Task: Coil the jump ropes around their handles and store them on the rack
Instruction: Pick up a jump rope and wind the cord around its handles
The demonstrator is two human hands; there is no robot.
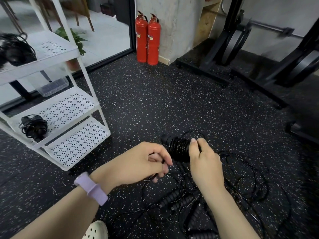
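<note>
Both hands (138,163) on coiled rope (177,148)

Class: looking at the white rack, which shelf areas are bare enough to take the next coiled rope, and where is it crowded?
Bare: the bottom shelf, and the middle shelf right of its coiled rope. The top shelf is free right of the black bundle. Crowded: the floor under the hands, strewn with loose ropes.

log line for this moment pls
step: coiling | left hand: grips handles | right hand: pinches cord at coiled handles | loose ropes: floor | rack: bundle on middle shelf
</note>
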